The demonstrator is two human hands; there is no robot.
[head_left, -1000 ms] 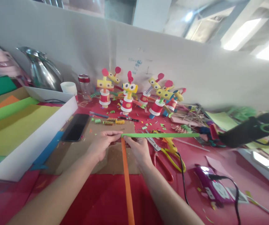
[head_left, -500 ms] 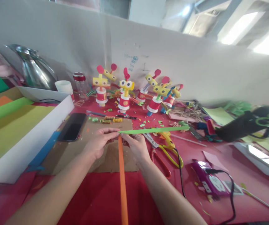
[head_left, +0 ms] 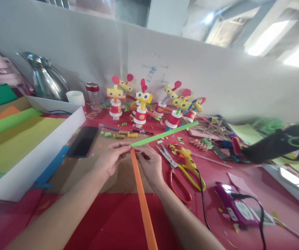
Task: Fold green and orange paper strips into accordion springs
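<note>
My left hand (head_left: 110, 159) and my right hand (head_left: 151, 165) pinch together over a brown cardboard sheet (head_left: 118, 175), where the ends of two paper strips meet. A green strip (head_left: 165, 133) runs from the pinch up and to the right, tilted off the table. An orange strip (head_left: 142, 199) runs from the same spot back toward me. Both hands have their fingers closed on the joined ends.
Several paper-cup figures (head_left: 140, 111) with coiled arms stand at the back. Red-handled scissors (head_left: 174, 173), a yellow glue gun (head_left: 187, 161), a black phone (head_left: 83, 140), a purple power strip (head_left: 234, 206), a steel kettle (head_left: 47, 80) and a tray of coloured sheets (head_left: 16, 139) lie around.
The green strip's far end has swung up from level to slanting up and right. The orange strip's near end has shifted slightly right. Both hands stay pinched at the joint.
</note>
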